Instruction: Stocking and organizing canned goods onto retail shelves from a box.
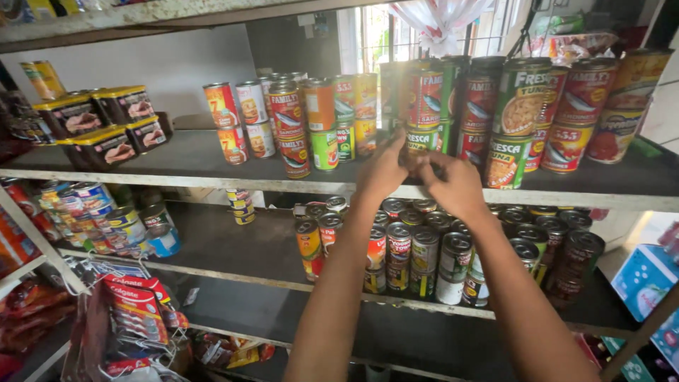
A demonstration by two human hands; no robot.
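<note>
Both arms reach up from the lower edge of the view to the upper dark shelf (177, 159), wrists close together near its front edge, about mid-length.

Left hand (382, 172): fingers curled forward against a green-labelled cylindrical tin can (422, 139) in the bottom row of the stack. Right hand (456, 185): fingers bent inward toward the same can, knuckles to camera, fingertips meeting the left hand's. The can sits at the front edge of the upper shelf, mostly hidden behind the fingers; both hands appear to close on it, but I cannot tell whether it is lifted or resting on the board.

Around it: stacked red-labelled fish tins (426, 97) directly above; a tall green-and-white can with a bean picture (522, 97) just to the right; orange and green small cans (324, 127) to the left. Far left end of the same shelf: dark rectangular tins with yellow lids (106, 117), well apart from the hands.

Middle shelf (226, 244), under the forearms: crowded small round tins seen from above (424, 247), silver pull-tab lids showing. Left end of that shelf: blue-and-white cans (85, 201) lying tilted.

Lower left corner: hanging red toothpaste boxes (134, 301). Right edge, low: blue carton (643, 276).
</note>
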